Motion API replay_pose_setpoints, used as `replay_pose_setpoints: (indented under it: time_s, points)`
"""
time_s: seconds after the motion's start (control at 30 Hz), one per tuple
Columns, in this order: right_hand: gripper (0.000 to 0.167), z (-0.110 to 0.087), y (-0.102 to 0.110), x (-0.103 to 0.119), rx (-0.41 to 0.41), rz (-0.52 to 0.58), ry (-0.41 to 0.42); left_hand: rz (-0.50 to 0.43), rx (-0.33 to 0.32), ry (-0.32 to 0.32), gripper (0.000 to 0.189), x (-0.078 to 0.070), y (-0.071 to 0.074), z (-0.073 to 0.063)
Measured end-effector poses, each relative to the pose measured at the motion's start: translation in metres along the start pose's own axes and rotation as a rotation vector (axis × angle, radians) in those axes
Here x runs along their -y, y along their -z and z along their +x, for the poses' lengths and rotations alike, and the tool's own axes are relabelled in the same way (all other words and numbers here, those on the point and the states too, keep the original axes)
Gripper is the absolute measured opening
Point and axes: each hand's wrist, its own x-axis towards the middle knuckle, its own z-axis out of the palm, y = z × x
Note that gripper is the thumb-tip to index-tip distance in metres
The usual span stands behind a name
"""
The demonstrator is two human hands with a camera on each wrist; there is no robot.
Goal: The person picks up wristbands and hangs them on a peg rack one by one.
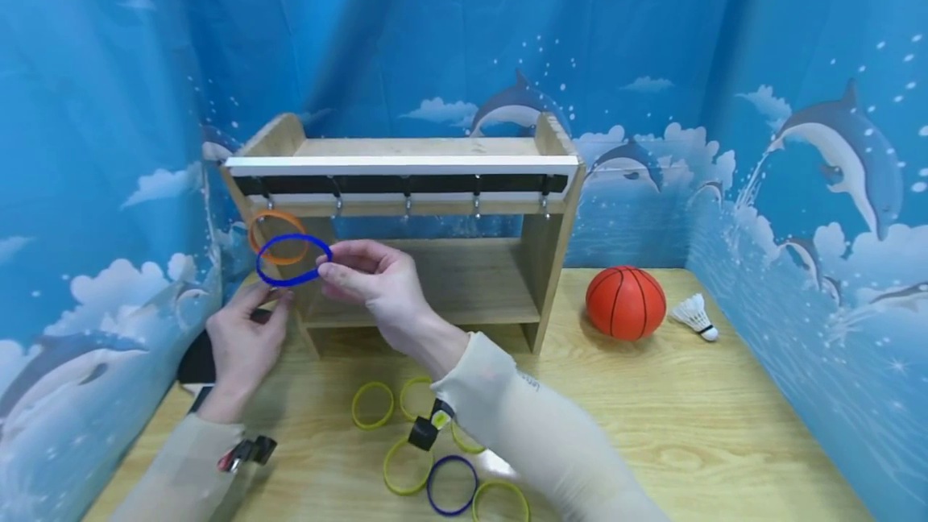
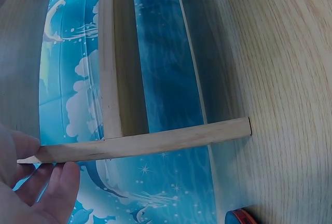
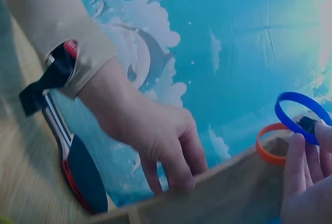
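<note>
Dolphin-printed blue curtain (image 1: 435,31) backs a wood-grain table (image 1: 696,417) bearing a wooden rack (image 1: 478,280). At the rack's nine-o'clock end, the right hand (image 1: 380,288) pinches a blue ring (image 1: 284,283); an orange ring (image 1: 253,237) hangs behind, toward eleven. At seven, the left hand (image 1: 250,337) grips the side board (image 2: 155,143), thumb opposite fingers.
</note>
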Motion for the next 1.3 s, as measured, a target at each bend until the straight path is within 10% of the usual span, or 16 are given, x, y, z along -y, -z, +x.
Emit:
replay_pose_setpoints:
  time_s: [0.47, 1.3]
  points:
    - [0.02, 0.025, -0.042, -0.01, -0.151, 0.16, 0.006, -0.017, 0.013, 0.017, 0.035, -0.001, 0.0, -0.001]
    - [0.022, 0.028, -0.025, -0.027, -0.162, 0.039, -0.004, -0.036, 0.009, 0.032, 0.034, 0.0, 0.0, -0.001]
